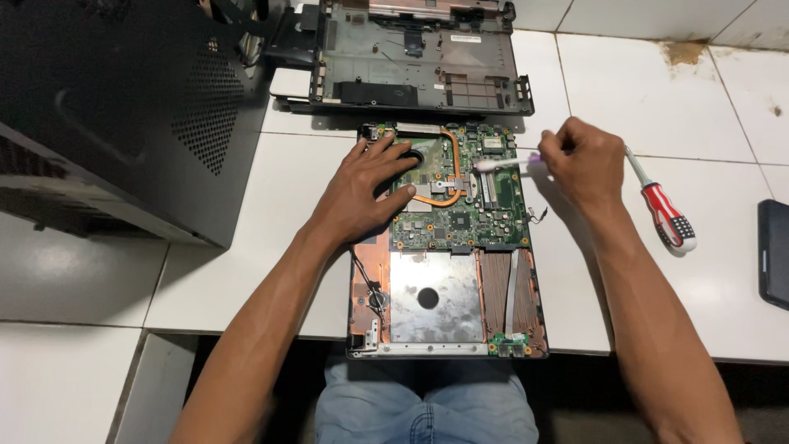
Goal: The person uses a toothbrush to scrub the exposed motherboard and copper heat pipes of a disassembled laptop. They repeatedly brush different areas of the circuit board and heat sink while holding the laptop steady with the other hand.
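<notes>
We pin the bare, fragile board (pixel 460 205), stiff and light, in the open laptop base (pixel 448 349) with left hand (pixel 362 193) spread flat, right hand (pixel 585 164) pinching a light brush (pixel 501 164); grip edges only.

The green circuit board (pixel 460 201) looks matt and crowded with small shiny solder points; a copper pipe (pixel 450 168) across it has a dull metallic sheen. Below it, a grey metal plate (pixel 436 296) reflects softly, flanked by coppery foil (pixel 501 288). The brush (pixel 503 164) in the right hand (pixel 585 164) seems smooth white plastic. The screwdriver (pixel 667 215) has a glossy red-and-white plastic grip and steel shaft. The laptop shell (pixel 415 62) is matt grey plastic. The tiled counter (pixel 657 90) is glossy white, stained in places. The dark case (pixel 115 107) is perforated matt metal
</notes>
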